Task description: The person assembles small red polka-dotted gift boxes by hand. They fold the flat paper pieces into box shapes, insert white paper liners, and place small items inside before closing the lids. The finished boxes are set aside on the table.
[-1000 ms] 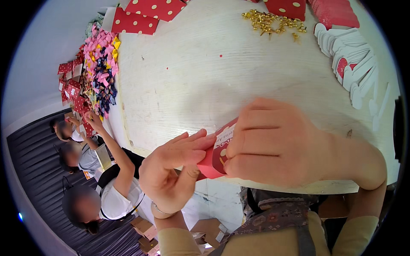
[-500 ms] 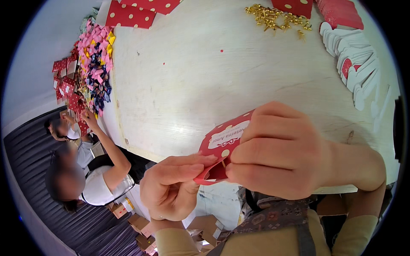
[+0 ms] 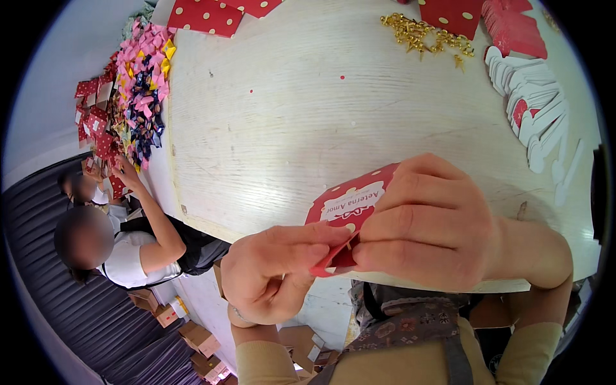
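So, head cam: the red dotted box (image 3: 354, 200) is up over the near edge of the pale table (image 3: 276, 128). Left hand (image 3: 273, 273) pinches the rim of its open end, thumb against fingers; right hand (image 3: 430, 228) curls tight around the other side. Looks like thin card to me: light, springy, easy to crease, so I'd grip the folded edges. Right knuckles hide that side and the thumb; can't make out the inside.

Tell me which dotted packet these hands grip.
The white-labelled packet, between left hand and right hand; the dotted pieces farther up the table lie untouched.
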Demonstrator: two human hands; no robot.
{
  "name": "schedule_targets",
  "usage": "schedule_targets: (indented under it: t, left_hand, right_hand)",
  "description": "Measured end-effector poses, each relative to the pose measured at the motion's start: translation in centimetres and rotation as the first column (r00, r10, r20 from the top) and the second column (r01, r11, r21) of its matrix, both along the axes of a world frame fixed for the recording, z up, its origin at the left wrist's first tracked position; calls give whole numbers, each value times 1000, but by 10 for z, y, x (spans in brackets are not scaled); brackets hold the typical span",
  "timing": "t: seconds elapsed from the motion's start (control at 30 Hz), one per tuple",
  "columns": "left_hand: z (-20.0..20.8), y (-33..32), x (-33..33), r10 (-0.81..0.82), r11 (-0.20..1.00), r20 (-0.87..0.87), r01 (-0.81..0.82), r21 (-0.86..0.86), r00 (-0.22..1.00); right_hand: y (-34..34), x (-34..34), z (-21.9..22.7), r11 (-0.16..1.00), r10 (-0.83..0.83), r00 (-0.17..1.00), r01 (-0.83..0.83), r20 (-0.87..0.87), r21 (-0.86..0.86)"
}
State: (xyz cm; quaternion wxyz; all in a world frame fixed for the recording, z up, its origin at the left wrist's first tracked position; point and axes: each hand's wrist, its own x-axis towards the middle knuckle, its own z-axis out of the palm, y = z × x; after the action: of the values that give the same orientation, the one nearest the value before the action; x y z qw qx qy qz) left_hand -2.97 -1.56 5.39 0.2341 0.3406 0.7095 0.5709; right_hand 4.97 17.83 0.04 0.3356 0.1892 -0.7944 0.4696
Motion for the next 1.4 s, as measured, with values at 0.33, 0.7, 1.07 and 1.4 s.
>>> schedule_targets:
  t: [0.33, 0.7, 1.07, 1.4]
  left_hand:
    - [-33, 12, -7, -18, 964, -535, 156, 214, 845]
    - [-50, 7, -26, -231, 942, -272, 285, 178, 934]
    - [-53, 7, -21, -156, 954, -231, 207, 217, 960]
    - [-31, 5, 7, 1, 1000, -555, 0, 2, 832]
  right_hand:
    - [-6, 1, 0, 998, -51, 999, 51, -12, 27]
    - [-3, -10, -11, 999, 47, 988, -48, -148, -1]
    - [-3, -8, -12, 998, 17, 985, -8, -171, 54]
    - [6, 1, 18, 985, 156, 958, -170, 241, 35]
